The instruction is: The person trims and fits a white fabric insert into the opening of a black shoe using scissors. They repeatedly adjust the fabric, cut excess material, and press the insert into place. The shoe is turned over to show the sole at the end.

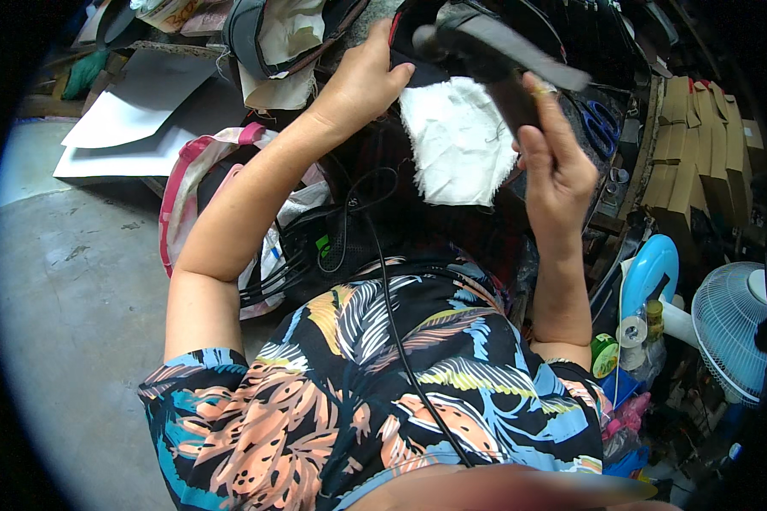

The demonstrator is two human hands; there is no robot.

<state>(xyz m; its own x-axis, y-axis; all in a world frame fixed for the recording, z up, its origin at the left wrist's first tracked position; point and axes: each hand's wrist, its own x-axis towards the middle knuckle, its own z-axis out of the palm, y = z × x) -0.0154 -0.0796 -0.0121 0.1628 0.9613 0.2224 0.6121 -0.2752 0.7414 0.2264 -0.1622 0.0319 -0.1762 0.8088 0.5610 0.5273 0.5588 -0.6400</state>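
My left hand, at the top middle, is closed, thumb against fingers, on the edge of a dark fabric piece with red trim. Opposite it, my right hand is raised, its thumb and fingers curled on a dark piece with a grey band. Motion blurs that piece, and its exact kind cannot be made out. A white cloth with frayed edges hangs between my hands, below the dark material. Left of my left hand lies a dark curved fabric piece with a pale lining.
White sheets lie at the far left. A pink-and-white bag and black cables sit beside my left arm. Blue-handled scissors, stacked cardboard and a white-and-blue fan stand on the right.
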